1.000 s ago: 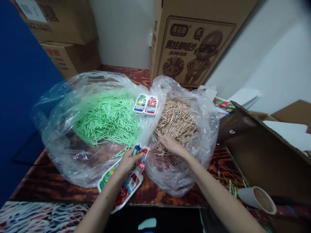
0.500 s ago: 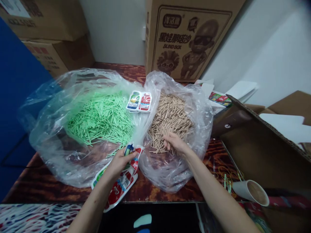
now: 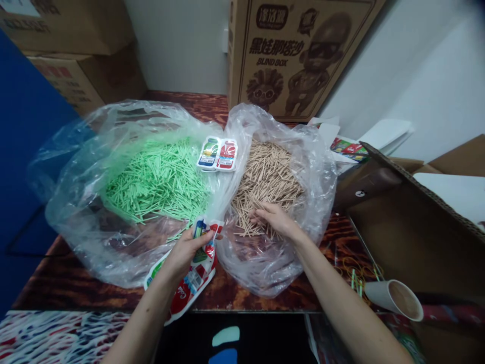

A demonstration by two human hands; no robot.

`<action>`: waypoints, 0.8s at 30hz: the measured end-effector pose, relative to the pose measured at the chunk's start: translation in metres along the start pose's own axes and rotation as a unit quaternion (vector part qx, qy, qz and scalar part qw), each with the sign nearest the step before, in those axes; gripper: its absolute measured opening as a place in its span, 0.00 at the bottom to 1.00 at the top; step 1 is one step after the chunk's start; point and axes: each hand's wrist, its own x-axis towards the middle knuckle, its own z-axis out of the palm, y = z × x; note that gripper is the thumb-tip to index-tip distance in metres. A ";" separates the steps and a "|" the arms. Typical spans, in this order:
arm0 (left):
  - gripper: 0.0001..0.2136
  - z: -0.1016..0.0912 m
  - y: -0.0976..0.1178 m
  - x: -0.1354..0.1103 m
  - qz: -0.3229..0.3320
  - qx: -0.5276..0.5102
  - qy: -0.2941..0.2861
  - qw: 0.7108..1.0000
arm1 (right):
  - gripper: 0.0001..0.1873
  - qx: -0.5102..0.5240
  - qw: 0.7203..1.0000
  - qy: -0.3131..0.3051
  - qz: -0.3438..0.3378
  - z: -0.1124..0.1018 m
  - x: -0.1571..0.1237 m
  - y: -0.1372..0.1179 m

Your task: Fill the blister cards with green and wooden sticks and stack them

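My left hand [image 3: 189, 245] grips a printed pouch [image 3: 185, 293] in red, white and green marked "Cola", with its top end standing out beyond my thumb. My right hand [image 3: 273, 218] is at the near edge of a heap of thin brown sticks [image 3: 273, 172], its fingers pinched together round a few of them. That heap lies in an open clear plastic bag [image 3: 261, 275]. Left of it, a second clear bag [image 3: 87, 247] holds a heap of light green sticks [image 3: 155, 182]. A small double pack [image 3: 216, 153], one half green-blue and one half red, rests between the two heaps.
A big brown carton [image 3: 288, 55] stands behind the bags, and more cartons [image 3: 83, 76] are stacked at the back left. On the right are an open cardboard box [image 3: 409, 242], a tipped paper cup [image 3: 394, 299] and rubber bands [image 3: 352, 268].
My right hand has shifted slightly left among the brown sticks, its fingers closing on some. My left hand keeps its hold on the pouch. The camera view has moved a little.
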 end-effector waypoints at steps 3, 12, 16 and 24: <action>0.14 0.002 0.001 -0.001 -0.002 0.003 -0.003 1.000 | 0.04 -0.017 0.998 0.018 -0.062 -0.002 0.002 -0.008; 0.15 0.006 -0.001 -0.013 0.038 -0.053 0.025 0.998 | 0.11 0.105 0.983 0.044 -0.141 0.035 -0.032 -0.011; 0.14 0.007 -0.007 -0.017 0.065 -0.100 0.052 0.992 | 0.09 0.025 0.978 0.086 -0.189 0.082 -0.059 0.035; 0.16 0.005 -0.017 -0.027 0.040 -0.130 0.095 0.986 | 0.06 0.057 0.977 0.103 -0.176 0.095 -0.063 0.055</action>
